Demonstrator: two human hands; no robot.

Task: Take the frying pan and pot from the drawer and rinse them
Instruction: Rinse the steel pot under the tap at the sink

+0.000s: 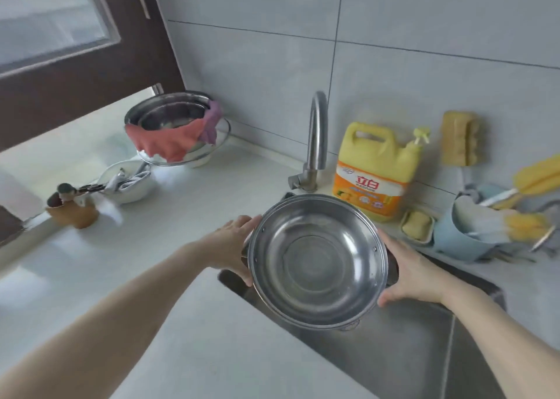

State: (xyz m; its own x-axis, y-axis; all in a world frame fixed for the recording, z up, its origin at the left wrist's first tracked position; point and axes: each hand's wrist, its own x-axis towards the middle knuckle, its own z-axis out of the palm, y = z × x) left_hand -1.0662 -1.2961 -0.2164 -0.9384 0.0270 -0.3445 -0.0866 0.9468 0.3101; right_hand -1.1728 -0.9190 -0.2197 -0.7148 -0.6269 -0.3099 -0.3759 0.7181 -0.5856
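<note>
- Head view: pot [318,262] is out, held over sink [424,338] under a dry tap [316,138].
- Left hand [233,244] and right hand [415,274] curl fingers round its sides.
- Rinsing seems still to come; no frying pan is visible.

Bright, soft daylight, seemingly from the window [54,19] at the upper left, washes out the tabletop [169,216] near its left edge. Wide-angle bending tilts the walls; motion blur smears everything.

Both forearms are showing bare from the frame's lower edge up to the wrists, with no sleeve cuffs reaching into view. The left hand [231,241] and right hand [415,273] are wearing nothing.
</note>
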